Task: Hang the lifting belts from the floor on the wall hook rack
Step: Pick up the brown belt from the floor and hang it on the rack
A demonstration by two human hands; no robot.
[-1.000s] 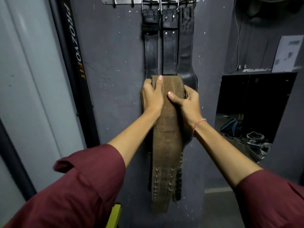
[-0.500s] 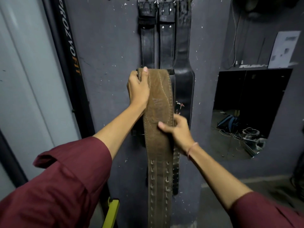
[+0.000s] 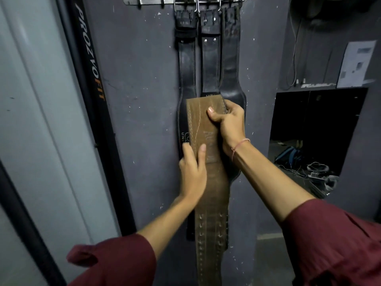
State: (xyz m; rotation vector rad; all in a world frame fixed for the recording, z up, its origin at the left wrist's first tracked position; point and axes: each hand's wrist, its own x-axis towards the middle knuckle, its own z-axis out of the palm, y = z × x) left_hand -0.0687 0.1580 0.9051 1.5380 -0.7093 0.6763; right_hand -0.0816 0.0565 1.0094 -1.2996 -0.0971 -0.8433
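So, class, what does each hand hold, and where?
The brown suede lifting belt: right hand clasps its upper right edge, left hand pinches its left edge lower down.

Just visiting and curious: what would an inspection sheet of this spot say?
Surface: grey wall, speckled; metal hook rack at the top.
Job's things: three black belts hang from the rack; brown belt held in front of them, not on a hook.
Clutter: blue item and tangled cords inside the dark opening.
Hands: left hand grips the brown belt's left edge; right hand grips its upper right edge.
Cables: thin cable hangs on the right wall.
Surroundings: black post lettered PROZVOFIT at left; paper sheet at right.
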